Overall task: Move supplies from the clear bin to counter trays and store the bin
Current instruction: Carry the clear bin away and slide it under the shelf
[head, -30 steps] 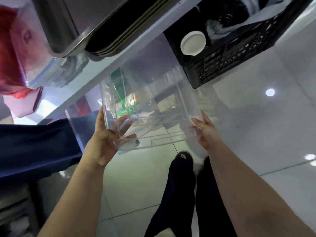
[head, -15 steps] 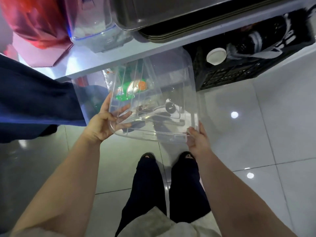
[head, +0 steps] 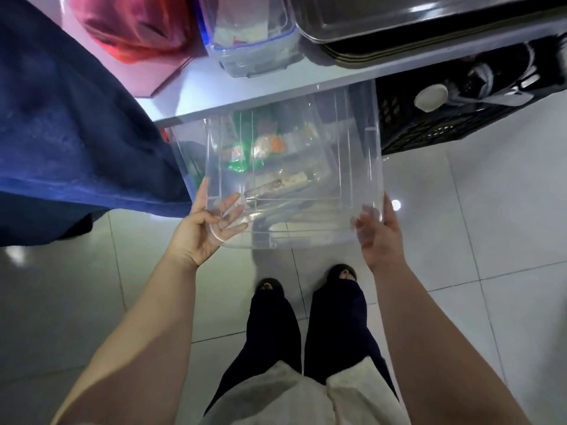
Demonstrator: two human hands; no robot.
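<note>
I hold the clear bin (head: 352, 167) by its near edge, tilted, with its far end under the counter (head: 214, 96). My left hand (head: 202, 228) grips the near left corner, fingers curled under and inside the wall. My right hand (head: 379, 234) grips the near right corner. Through the clear walls I see packets and a wire rack under the counter; I cannot tell whether anything lies inside the bin. A stack of metal trays (head: 429, 29) sits on the counter at the top right.
A black crate (head: 454, 130) with a white lid sits under the counter right of the bin. A dark blue cloth (head: 70, 133) hangs at the left. A lidded clear container (head: 254, 41) and a red bag (head: 135, 29) stand on the counter. My feet are on white floor tiles.
The view has swung so the counter edge lies nearly level. The bin has turned with it and sits squarer to the opening, both hands still on its near corners.
</note>
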